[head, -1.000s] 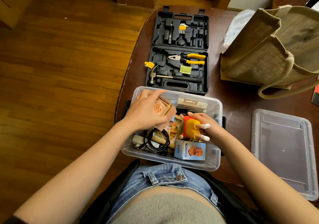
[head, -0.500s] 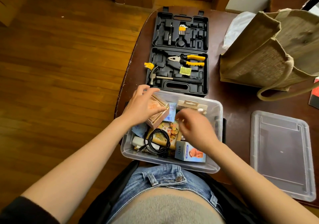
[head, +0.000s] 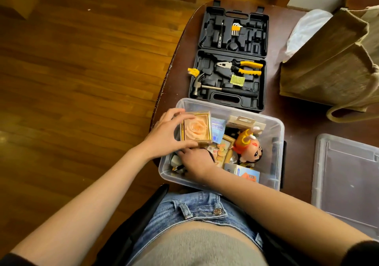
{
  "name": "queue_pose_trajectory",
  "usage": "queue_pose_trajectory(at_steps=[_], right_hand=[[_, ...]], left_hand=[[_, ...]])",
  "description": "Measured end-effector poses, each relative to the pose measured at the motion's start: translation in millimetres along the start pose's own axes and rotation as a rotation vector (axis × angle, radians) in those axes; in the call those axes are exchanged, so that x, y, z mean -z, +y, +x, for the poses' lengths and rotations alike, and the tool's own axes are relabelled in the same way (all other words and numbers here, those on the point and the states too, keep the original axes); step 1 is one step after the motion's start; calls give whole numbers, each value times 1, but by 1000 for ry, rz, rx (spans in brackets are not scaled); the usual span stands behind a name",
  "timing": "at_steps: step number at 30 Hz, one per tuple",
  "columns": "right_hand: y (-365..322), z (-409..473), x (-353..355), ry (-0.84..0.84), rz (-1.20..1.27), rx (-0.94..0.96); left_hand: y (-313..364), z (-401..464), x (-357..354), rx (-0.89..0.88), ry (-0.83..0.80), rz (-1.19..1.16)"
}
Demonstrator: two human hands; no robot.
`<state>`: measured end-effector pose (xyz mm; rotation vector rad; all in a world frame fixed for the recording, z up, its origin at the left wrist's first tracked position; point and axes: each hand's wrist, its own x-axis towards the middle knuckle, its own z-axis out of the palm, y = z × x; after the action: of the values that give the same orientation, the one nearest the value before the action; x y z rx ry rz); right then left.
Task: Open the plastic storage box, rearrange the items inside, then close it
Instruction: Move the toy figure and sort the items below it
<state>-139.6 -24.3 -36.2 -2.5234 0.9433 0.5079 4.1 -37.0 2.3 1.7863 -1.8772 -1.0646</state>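
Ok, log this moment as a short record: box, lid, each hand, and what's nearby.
box: clear storage box open, on the table edge near the person
lid: off, flat on the table right of the box
left hand: grips the rose box over the box's left end
right hand: reaches down in the box's near-left corner; fingers hidden
inside: doll, small cartons, picture frame
nearby: open tool case, woven bag
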Motion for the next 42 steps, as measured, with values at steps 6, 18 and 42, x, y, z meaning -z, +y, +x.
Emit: queue_pose_trajectory(at_steps=[6,18,42], right_hand=[[4,-4,-2,64,105,-102],[67,-61,27,308,351,-417],[3,10,21,146,-48,-48]], left_hand=[[-4,5,-2,-56,22,145],[-3,18,-3,-93,80,127],[-11,40,19,-108,-181,-66]])
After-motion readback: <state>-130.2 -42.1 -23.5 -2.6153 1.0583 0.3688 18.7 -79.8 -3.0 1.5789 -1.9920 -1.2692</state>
